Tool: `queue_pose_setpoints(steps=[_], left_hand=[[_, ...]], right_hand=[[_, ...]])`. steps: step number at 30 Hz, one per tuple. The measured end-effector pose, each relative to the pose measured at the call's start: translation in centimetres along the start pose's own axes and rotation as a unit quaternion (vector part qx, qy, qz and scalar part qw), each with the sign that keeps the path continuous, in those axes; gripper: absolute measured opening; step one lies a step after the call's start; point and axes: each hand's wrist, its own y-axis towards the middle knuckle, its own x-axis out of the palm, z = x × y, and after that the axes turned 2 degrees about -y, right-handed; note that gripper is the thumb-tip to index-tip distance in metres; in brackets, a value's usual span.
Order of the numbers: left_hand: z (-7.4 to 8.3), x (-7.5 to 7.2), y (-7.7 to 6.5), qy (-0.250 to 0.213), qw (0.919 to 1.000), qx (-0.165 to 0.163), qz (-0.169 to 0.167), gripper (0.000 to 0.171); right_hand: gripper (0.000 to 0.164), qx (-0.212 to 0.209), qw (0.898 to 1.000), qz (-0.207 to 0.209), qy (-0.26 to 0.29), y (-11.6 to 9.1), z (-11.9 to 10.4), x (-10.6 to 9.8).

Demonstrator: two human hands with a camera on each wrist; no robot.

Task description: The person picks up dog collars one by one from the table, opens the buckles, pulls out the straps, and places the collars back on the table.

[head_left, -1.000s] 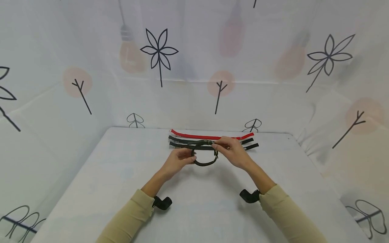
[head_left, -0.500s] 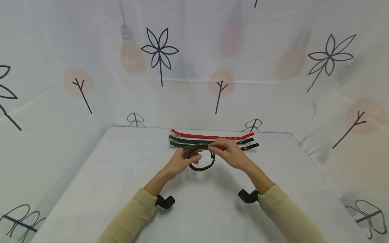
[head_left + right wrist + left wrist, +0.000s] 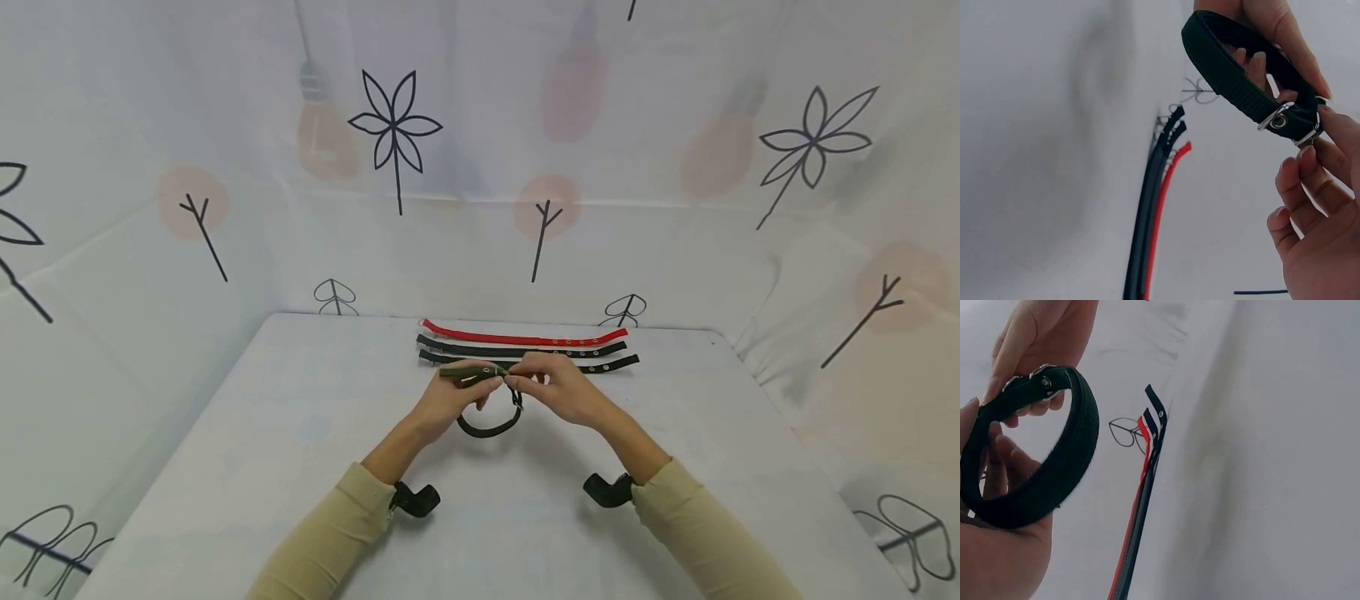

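Observation:
A dark green dog collar (image 3: 487, 431), bent round into a loop, is held up above the table between both hands. My left hand (image 3: 438, 408) grips its strap, with fingers inside the loop in the left wrist view. Thumb and fingers of my right hand (image 3: 564, 390) pinch the collar by the metal buckle (image 3: 1317, 124). Close by the buckle are an eyelet and a metal ring (image 3: 1267, 119), seen in the right wrist view. The strap's end (image 3: 453, 372) points left over my left hand.
Behind the hands, a red collar (image 3: 517, 339) and two black collars, one in the middle (image 3: 457, 347) and one in front (image 3: 615, 364), lie stretched out side by side on the white table (image 3: 315, 433). A patterned cloth (image 3: 465, 250) hangs behind the table.
Both hands have come closer together and slightly nearer the body with the green collar. The loop hangs lower, and the right fingers have shifted left along with the buckle.

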Motion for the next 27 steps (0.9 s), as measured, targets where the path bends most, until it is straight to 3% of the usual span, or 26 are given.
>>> queue_pose_setpoints(steps=[9, 27], left_hand=[[-0.19, 0.37, 0.01, -0.045, 0.9988, 0.008, 0.018, 0.022], [-0.3, 0.16, 0.28, -0.024, 0.999, 0.019, 0.034, 0.018]], right_hand=[[0.012, -0.01, 1.0, 0.001, -0.009, 0.0, -0.03, 0.54], [0.009, 0.005, 1.0, 0.02, -0.006, 0.37, 0.09, 0.91]])
